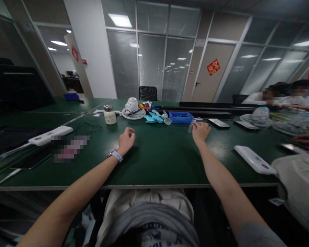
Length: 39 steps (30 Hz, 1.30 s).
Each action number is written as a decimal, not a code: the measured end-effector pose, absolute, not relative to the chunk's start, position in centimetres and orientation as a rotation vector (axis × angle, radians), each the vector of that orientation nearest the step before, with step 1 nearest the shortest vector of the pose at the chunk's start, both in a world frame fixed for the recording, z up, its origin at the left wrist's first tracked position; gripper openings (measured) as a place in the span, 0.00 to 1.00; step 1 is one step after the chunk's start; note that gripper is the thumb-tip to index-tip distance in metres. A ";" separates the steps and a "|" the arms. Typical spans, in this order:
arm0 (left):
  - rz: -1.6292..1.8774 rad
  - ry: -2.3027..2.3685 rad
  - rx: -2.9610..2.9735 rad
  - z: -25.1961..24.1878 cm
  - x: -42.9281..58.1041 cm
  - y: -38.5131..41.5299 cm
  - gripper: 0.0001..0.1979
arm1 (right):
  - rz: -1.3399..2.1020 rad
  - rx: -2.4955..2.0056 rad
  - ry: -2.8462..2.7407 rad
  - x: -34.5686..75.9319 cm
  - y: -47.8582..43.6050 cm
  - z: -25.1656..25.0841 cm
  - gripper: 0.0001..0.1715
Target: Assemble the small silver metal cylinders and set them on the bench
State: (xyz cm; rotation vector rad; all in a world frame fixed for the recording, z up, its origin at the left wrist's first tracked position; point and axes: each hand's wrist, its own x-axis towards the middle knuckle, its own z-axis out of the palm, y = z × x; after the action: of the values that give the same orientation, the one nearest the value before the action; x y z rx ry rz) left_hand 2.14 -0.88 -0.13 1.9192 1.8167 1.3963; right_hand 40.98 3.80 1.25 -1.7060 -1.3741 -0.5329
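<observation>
My left hand (126, 140), with a watch (115, 155) on the wrist, is held over the green table with its fingers loosely curled and apart, and nothing shows in it. Farther right, the fingers of my right hand (201, 131) are closed on a small clear plastic piece (190, 128), whose exact kind I cannot make out. Just beyond that hand stands a blue tray (181, 117) with small parts inside. Light-blue fan blades (153, 117) lie left of the tray, close to a white fan body with its round grille (132, 109).
A cream jar (110, 116) holding metal-topped tools stands at the back left. White power strips lie on the left (50, 135) and right (254, 159) of the green table (159, 164). Co-workers sit at the right, beside fan parts (260, 117).
</observation>
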 end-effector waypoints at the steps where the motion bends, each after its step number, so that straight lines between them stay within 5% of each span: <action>1: 1.393 1.815 1.915 -0.2 2.1 -0.8 0.13 | -0.551 -1.768 -1.281 43.1 3.9 1.0 0.16; 29: 1.421 1.783 1.906 0.0 2.3 -1.0 0.13 | -0.450 -2.075 -0.883 46.3 3.2 0.2 0.19; 33: 1.409 1.787 1.906 0.0 2.3 -1.0 0.14 | -0.635 -1.799 -1.115 44.5 3.5 -0.1 0.28; 39: 1.415 1.813 1.898 0.1 2.3 -1.1 0.17 | -0.307 -1.834 -1.447 40.9 5.6 -1.4 0.22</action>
State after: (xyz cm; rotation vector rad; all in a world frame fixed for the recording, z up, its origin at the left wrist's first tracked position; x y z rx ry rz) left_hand 2.31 -1.15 0.11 1.8982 1.8129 1.4148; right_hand 40.92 5.57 -1.38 -1.8340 -1.4470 -0.3072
